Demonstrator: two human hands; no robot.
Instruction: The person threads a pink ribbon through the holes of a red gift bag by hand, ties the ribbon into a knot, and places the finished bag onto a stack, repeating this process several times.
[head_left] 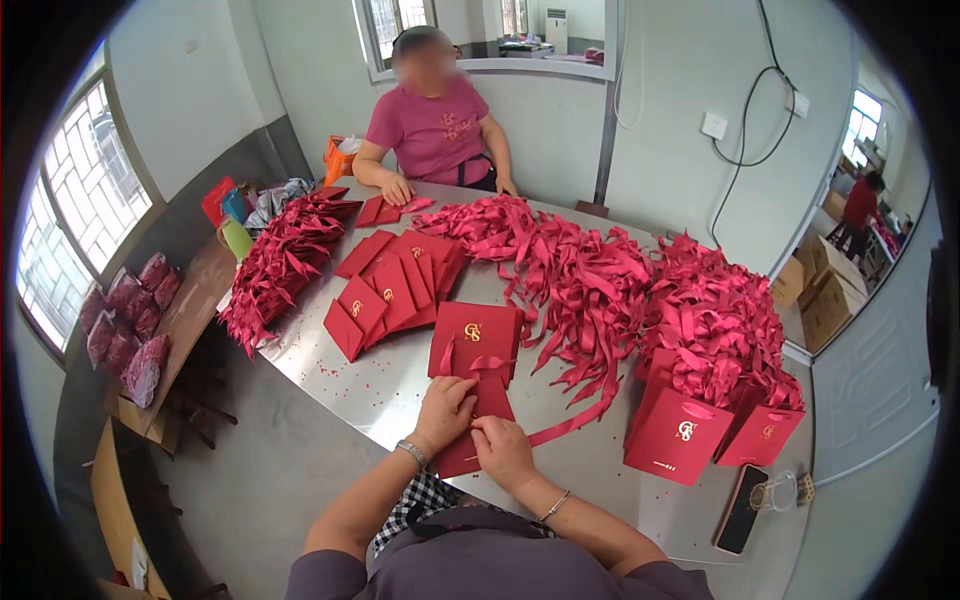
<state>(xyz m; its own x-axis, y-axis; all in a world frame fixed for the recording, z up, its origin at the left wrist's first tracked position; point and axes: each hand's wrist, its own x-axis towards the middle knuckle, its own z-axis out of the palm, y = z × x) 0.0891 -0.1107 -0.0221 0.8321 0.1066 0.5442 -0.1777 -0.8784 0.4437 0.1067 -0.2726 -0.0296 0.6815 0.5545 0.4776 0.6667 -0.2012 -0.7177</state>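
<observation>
Red paper gift bags with gold lettering lie flat before me on the metal table. My left hand (445, 412) rests with bent fingers closed on the nearest red gift bag (494, 398), partly covering it. Close beside it, my right hand (503, 450) pinches at the bag; a red ribbon (580, 422) runs from there toward the ribbon pile. What lies exactly between the fingertips is hidden. Just beyond my hands is a stack of bags, topped by a lettered bag (474, 335) with short ribbon pieces across its lower part.
A large heap of red ribbons (590, 275) spreads across the metal table (315, 345). Bags with ribbon handles (680, 430) stand at right, near a phone (741, 510) and clear cup (783, 492). More bags (385, 290) lie left. A co-worker (435, 125) sits opposite.
</observation>
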